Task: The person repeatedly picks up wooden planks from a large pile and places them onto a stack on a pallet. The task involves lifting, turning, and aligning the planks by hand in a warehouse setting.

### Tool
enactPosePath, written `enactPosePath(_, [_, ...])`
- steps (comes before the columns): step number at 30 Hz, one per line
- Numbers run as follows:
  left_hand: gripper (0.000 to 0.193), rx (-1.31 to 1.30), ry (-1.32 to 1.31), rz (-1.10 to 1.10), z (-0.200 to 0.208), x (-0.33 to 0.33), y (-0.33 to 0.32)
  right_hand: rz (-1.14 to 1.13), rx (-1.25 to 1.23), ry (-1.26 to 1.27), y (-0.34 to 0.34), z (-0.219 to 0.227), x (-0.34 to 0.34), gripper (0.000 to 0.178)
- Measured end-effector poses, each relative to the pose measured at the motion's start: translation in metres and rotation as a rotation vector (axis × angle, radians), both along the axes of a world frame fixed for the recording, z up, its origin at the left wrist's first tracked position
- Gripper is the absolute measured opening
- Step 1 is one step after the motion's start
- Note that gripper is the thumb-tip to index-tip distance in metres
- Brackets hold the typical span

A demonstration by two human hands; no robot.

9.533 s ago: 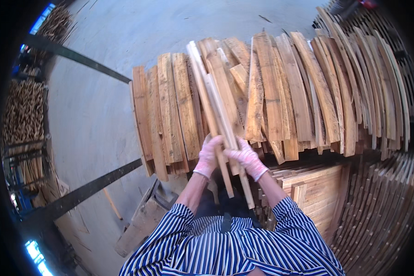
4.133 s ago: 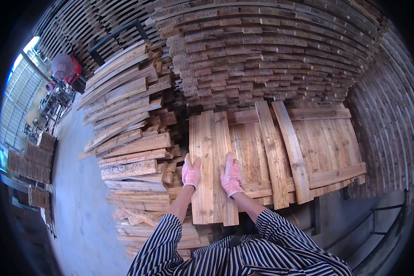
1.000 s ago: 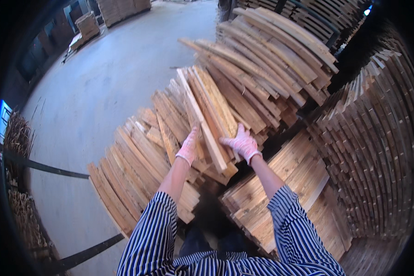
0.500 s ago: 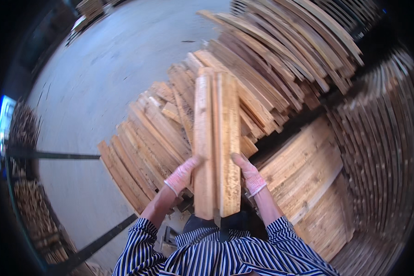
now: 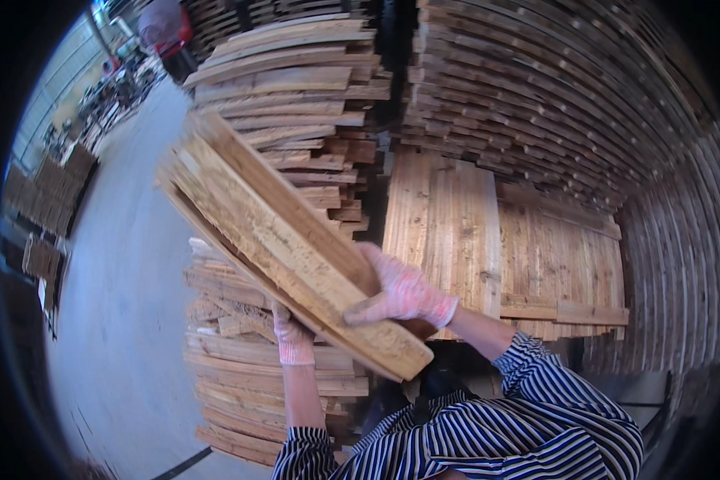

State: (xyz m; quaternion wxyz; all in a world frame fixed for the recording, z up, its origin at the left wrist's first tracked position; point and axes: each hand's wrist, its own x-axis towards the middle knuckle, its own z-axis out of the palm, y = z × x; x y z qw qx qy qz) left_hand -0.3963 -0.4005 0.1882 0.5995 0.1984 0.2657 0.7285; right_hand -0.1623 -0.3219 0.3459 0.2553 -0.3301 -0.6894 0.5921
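Between my gloved hands is a small bundle of long wooden boards (image 5: 276, 244), slanting from the upper left down to the right in front of my body. My right hand (image 5: 402, 290) wraps over its right side near the close end, thumb lying on the top board. Under the bundle's left edge, my left hand (image 5: 292, 332) grips from below; its fingers are partly hidden by the wood. Both hands wear pink-and-white knit gloves. The far end of the boards is blurred by motion.
Loose boards (image 5: 272, 104) lie in a long pile behind and below the bundle. To the right is a flat layer of boards (image 5: 444, 216) laid side by side. Tall stacks of planks (image 5: 536, 96) rise behind and at the right. Grey floor (image 5: 116, 240) runs along the left.
My view and body have turned right, toward the flat board layer. The bundle has gone from upright in view to slanted, and my right hand has moved over its top.
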Motion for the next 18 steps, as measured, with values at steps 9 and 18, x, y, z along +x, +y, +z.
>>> enactPosePath(9, [0.036, 0.592, 1.838, -0.06, 0.087, 0.083, 0.116, -0.256, 0.293, -0.143, 0.06, 0.015, 0.134, 0.142])
enactPosePath(18, [0.093, 0.144, 0.631, -0.735, 0.146, 0.194, 0.152, -0.295, -0.165, 0.566, 0.051, -0.044, 0.233, 0.114])
